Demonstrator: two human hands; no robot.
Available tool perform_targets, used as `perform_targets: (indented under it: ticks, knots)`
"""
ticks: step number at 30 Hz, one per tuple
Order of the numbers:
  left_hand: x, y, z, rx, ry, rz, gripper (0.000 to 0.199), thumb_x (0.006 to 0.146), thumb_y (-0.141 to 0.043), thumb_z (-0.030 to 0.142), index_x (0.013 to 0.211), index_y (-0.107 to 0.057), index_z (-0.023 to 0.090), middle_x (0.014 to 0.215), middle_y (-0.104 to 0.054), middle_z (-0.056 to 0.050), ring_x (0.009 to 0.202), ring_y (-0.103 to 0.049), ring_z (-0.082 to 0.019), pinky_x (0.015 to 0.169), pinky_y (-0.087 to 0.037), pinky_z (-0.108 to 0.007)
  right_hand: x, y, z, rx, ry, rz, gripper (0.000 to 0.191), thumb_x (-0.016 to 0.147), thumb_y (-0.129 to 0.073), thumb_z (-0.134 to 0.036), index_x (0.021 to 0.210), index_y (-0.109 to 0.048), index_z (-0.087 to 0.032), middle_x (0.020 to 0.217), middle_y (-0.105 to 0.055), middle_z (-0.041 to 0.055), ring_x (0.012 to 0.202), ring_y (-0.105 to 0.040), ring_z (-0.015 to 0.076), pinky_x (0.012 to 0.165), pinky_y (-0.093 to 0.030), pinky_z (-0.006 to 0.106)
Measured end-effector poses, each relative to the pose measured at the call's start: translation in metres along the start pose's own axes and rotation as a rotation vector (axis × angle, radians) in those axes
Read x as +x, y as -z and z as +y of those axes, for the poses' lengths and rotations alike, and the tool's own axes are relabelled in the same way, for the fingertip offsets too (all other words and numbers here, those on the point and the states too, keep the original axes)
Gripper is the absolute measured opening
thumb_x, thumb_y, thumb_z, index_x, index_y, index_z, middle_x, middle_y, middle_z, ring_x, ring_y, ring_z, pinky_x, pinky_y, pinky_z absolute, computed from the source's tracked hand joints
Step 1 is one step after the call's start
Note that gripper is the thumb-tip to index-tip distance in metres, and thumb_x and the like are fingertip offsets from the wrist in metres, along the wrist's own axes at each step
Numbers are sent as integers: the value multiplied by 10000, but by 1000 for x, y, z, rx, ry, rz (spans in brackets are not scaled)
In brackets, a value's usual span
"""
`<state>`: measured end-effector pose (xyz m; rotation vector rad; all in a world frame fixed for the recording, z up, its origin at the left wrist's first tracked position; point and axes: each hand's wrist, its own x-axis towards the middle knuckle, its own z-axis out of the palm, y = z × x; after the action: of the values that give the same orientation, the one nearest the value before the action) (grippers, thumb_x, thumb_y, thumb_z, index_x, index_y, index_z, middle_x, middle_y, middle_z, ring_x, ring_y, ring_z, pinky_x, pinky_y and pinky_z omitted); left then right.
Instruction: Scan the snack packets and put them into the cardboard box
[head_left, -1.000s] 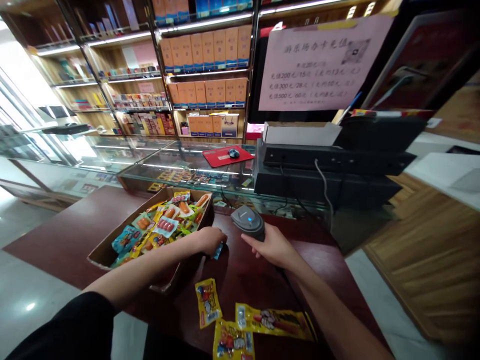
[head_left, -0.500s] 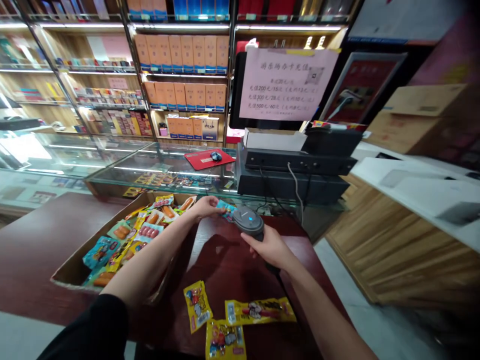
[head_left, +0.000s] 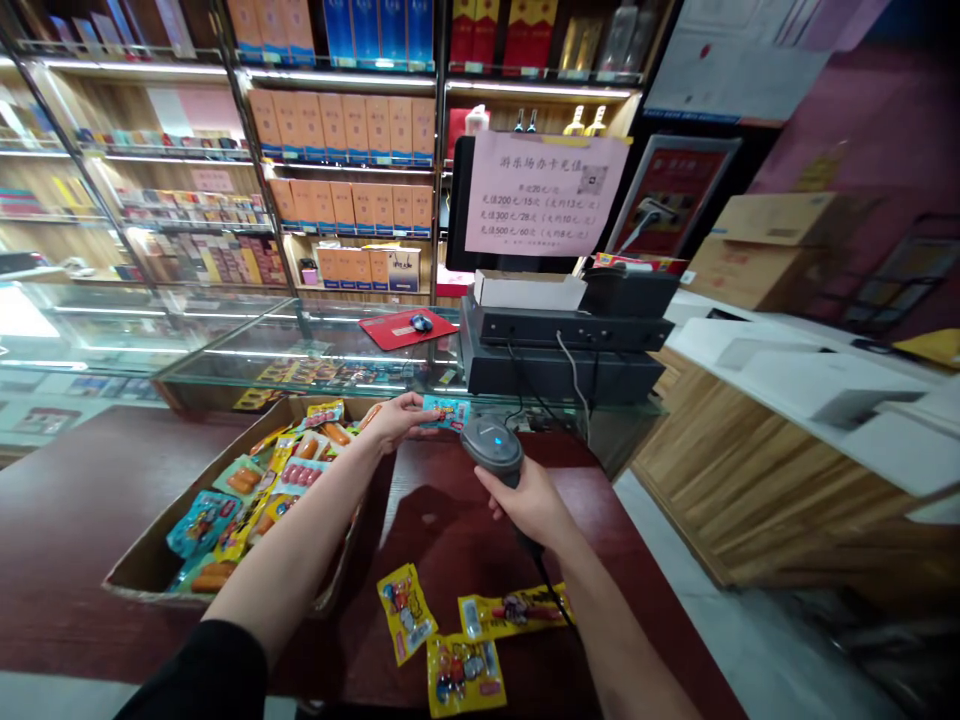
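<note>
My left hand [head_left: 401,420] pinches the left end of a small blue snack packet [head_left: 448,411] above the far part of the table. Wrapped round the handle of a dark grey barcode scanner [head_left: 491,443] is my right hand [head_left: 531,500]; a blue light glows on the scanner's top. The scanner's head is close to the packet's right end. Left of my arms is a cardboard box [head_left: 142,560] of wrapped sausage snacks [head_left: 244,478]. On the table lie a yellow packet [head_left: 406,612], a second yellow packet [head_left: 466,672] and a long yellow packet [head_left: 510,610].
Behind the red-brown table [head_left: 67,480] runs a glass counter [head_left: 330,350] with a mouse [head_left: 421,322] on a red mat [head_left: 382,333]. A black till unit [head_left: 562,350] with cables and a paper-covered monitor [head_left: 540,195] stand there. The scanner cord [head_left: 556,590] trails across the table.
My left hand has turned the blue packet so more of its face shows, shifting slightly left. The scanner stays close to it. The camera view has shifted a little.
</note>
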<state>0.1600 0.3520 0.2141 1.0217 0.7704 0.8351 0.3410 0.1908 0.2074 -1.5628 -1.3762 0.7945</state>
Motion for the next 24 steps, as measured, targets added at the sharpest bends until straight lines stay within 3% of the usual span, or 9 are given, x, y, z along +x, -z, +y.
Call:
perform_targets:
  ticks: [11,19,24]
  knots:
    - [3,2,-2,0,-25,5,411,518,-843,149,716,-483,145,672,-636,14,661,-660,-142,690,-587,-361,4,-1,2,14,-14,12,334,784,-599,-476,858,-562,-152,518,-608,-3,406,-594,142,399,-472,214]
    - [0,2,2,15,-10,-12,478,500,-862,198,749,-456,152,731,-663,-23,784,-682,-191,735,-576,-378,0,-2,0,79,-29,-4,334,771,-615,-466,884,-555,-158,546,-594,-3,447,-592,152,406,-486,234]
    - [-11,21,22,126,-72,11,466,490,-863,235,749,-485,150,632,-602,35,712,-671,-166,727,-578,-382,-4,-2,1,81,-39,10,338,776,-618,-465,858,-551,-145,548,-593,7,442,-576,140,421,-479,232]
